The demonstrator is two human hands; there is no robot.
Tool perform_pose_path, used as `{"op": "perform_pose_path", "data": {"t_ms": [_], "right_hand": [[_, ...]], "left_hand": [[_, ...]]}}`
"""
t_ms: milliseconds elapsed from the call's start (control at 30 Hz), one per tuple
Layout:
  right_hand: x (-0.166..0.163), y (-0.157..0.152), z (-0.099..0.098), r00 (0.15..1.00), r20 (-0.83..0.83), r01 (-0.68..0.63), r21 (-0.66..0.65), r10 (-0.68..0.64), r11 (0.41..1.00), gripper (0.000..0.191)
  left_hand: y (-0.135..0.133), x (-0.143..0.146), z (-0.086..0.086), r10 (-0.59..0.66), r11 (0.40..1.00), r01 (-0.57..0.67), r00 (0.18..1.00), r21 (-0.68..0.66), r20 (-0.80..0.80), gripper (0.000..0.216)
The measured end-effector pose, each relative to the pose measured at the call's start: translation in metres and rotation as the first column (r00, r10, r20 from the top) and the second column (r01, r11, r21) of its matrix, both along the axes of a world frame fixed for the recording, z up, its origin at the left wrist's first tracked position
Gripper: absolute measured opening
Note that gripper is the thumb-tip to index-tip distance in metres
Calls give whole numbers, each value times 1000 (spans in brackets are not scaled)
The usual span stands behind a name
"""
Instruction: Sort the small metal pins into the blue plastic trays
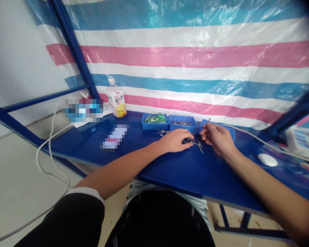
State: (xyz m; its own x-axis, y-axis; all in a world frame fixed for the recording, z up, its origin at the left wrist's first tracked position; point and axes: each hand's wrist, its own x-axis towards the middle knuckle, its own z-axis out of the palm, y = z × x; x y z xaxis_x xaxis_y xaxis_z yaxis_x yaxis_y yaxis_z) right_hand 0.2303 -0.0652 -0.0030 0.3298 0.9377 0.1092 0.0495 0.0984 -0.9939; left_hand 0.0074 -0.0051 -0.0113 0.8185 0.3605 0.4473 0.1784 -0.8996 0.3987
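Observation:
A loose pile of thin metal pins, black and silver like blind rivets (199,146), lies on the blue table. My left hand (176,140) rests over the pile, palm down, its fingers curved and the thumb held apart; some pins show between them. Just right of the pile, my right hand (217,137) pinches one rivet (209,120), whose tip pokes up above the fingers. Behind it is a blue bin (204,122), mostly covered by that hand. Another blue bin (182,128) holds more of the metal pins.
The leftmost bin (155,127) contains green-and-clear plastic packets. A labelled drink bottle (116,99) stands at the back left. A white mouse (267,160) lies at right, near a white cable (260,140). Blue frame posts and a striped plastic sheet (182,55) border the table (180,171).

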Motion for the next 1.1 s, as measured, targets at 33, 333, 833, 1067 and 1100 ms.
{"op": "perform_pose_path", "data": {"t_ms": [33, 333, 833, 1067, 1100], "right_hand": [[2, 0, 0, 1000, 3, 7, -13, -7, 1000, 49], [4, -3, -3, 702, 712, -172, 131, 28, 976, 29], [9, 14, -14, 256, 966, -428, 73, 43, 901, 29], [10, 15, -17, 216, 976, -352, 82, -4, 932, 23], [10, 15, -17, 216, 976, -344, 84, -8, 935, 21]], "left_hand": [[0, 0, 0, -16, 1000, 17, 1000, 17, -25, 31], [5, -1, 0, -78, 988, 98, 985, 122, -157, 24], [6, 0, -2, 17, 994, -8, 997, 109, -80, 21], [8, -1, -3, 26, 987, -9, 994, 162, -104, 24], [9, 0, -2, 16, 987, 0, 995, 160, -95, 24]]}}
